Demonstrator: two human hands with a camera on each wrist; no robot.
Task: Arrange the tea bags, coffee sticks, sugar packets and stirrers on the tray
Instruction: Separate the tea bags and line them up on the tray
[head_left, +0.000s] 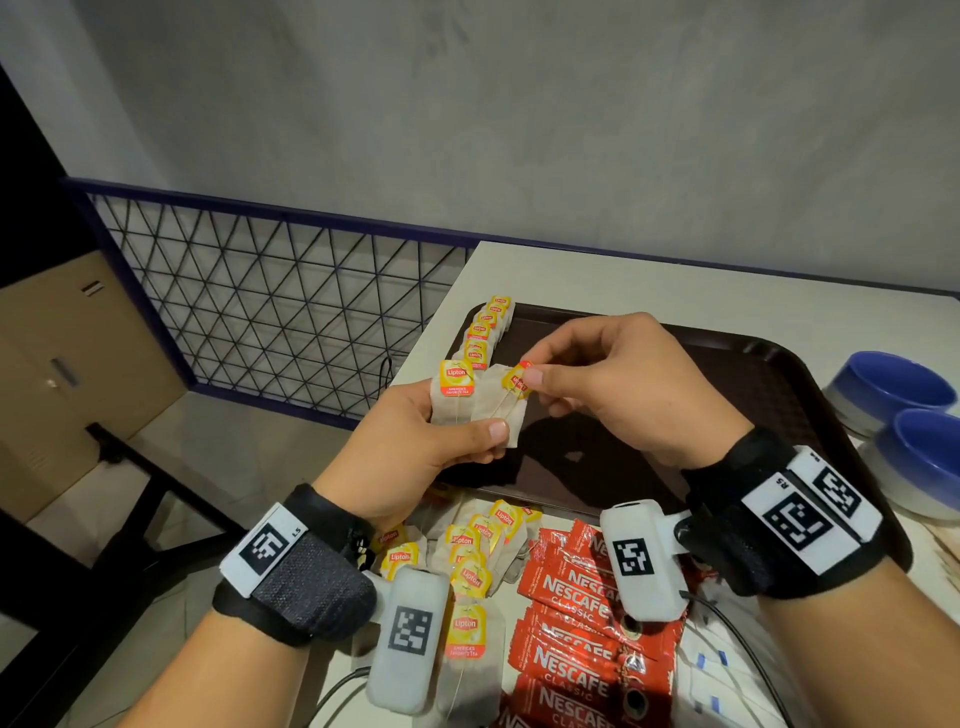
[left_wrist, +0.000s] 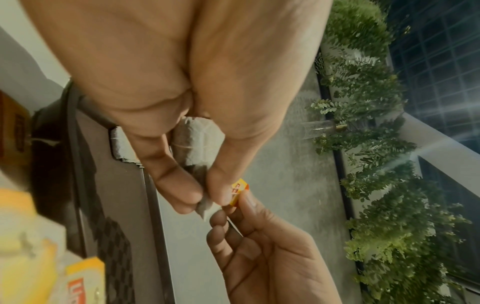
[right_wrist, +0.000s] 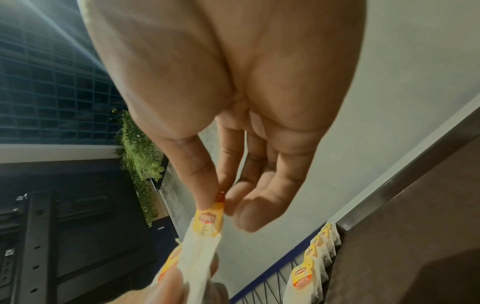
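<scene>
A pale table (head_left: 597, 270) stands beside a wire-mesh railing (head_left: 270, 301). On it lies a dark brown tray (head_left: 769, 364), mostly bare, probably kept that way so each kind of item gets its own zone. Two blue bowls (head_left: 904, 415) sit on the table at the tray's right edge.

Along the tray's left edge runs a row of tea bags (head_left: 485, 332), overlapped so every yellow tag shows. On the table in front of the tray, loose tea bags (head_left: 470, 558) lie in a heap next to a pile of red coffee sticks (head_left: 576, 623). White packets (head_left: 711, 680), likely sugar, are partly visible at the right. I cannot spot any stirrers.

Above the tray's near left corner, the left hand (head_left: 415, 441) holds two tea bags (head_left: 478, 405) fanned between thumb and curled fingers, a small supply kept close to the row. The right hand (head_left: 613, 389) pinches the yellow tag (head_left: 518, 383) of one of them between thumb and forefinger, other fingers loose, apparently peeling it free to extend the row.
</scene>
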